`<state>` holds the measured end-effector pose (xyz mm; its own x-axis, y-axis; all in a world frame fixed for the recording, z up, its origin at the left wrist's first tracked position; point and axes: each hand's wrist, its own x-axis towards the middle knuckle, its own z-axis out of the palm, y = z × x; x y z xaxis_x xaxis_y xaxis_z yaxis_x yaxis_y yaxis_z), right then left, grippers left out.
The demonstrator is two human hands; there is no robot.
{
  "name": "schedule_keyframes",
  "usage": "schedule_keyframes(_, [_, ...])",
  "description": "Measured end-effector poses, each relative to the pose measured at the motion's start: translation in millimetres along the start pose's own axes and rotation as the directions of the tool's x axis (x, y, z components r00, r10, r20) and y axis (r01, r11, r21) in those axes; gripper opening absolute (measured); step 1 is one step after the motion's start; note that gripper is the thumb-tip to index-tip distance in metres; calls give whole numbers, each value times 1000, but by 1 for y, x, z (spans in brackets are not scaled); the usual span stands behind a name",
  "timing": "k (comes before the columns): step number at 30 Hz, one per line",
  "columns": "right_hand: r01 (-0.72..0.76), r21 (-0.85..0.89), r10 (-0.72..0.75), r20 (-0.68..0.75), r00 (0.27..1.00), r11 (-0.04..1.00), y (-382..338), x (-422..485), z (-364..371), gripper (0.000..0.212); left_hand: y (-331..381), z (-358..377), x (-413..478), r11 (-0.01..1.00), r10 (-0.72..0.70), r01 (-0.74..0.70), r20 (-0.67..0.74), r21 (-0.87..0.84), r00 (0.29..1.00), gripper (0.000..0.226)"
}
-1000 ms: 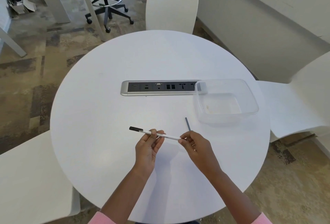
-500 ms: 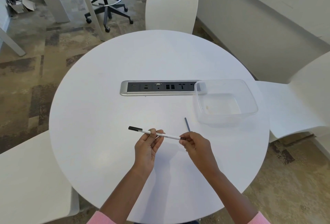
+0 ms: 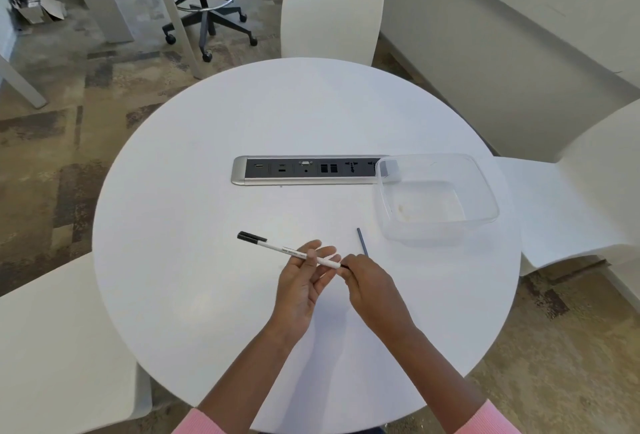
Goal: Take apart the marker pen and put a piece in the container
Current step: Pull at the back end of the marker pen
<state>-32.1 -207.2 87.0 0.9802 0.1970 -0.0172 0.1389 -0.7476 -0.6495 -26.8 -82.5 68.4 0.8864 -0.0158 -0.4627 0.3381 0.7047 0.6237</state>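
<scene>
Marker pen (image 3: 277, 246): held level just above the bench (image 3: 207, 295), in front of the person. Its white barrel slants up and to the left, and the black cap (image 3: 251, 237) is on the far end.
Left hand (image 3: 301, 277): palm up, with the barrel lying across the fingers and the thumb pressing it down. It grips loosely, probably to steady the body while the other end is worked.
Right hand (image 3: 370, 284): fingers curled together, pinching the dark piece at the near end of the barrel. This looks like a grip for twisting or pulling that piece free.
Thin dark rod (image 3: 361, 239): lies on the bench just beyond the right hand's knuckles, between the hands and the container. It is probably an inner part of the pen, set down within easy reach.
Container (image 3: 426, 232): clear plastic, open-topped, to the right and farther back. One corner overlaps the end of the socket panel (image 3: 304, 170). No pen piece shows inside it.
Step in hand: separating the end piece, with both hands close together so the pull stays short.
Risk: a small part could spring loose and roll off the round bench.
</scene>
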Motion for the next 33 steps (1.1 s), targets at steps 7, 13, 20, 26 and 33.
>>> schedule_keyframes(7, [-439, 529, 374, 232, 898, 726, -10, 7, -1, 47, -1, 3, 1, 999, 17, -18, 24, 44, 1000, 16])
schedule_keyframes(13, [-56, 104, 56, 3, 998, 993, -3, 1, 2, 18, 6, 1, 3, 999, 12, -12, -1, 39, 1000, 16])
schedule_keyframes(20, [-149, 244, 142, 48, 989, 958, -8, 4, -1, 24, 7, 4, 4, 999, 17, -17, 10, 36, 1000, 16])
schedule_keyframes(26, [-223, 351, 208, 81, 975, 909, -7, 5, 1, 37, 7, 2, 3, 998, -1, 1, 4, 59, 1000, 15])
schedule_keyframes(33, [-14, 79, 14, -3, 1000, 997, -2, 3, 1, 17, 9, 2, 3, 999, -12, 12, -2, 52, 1000, 15])
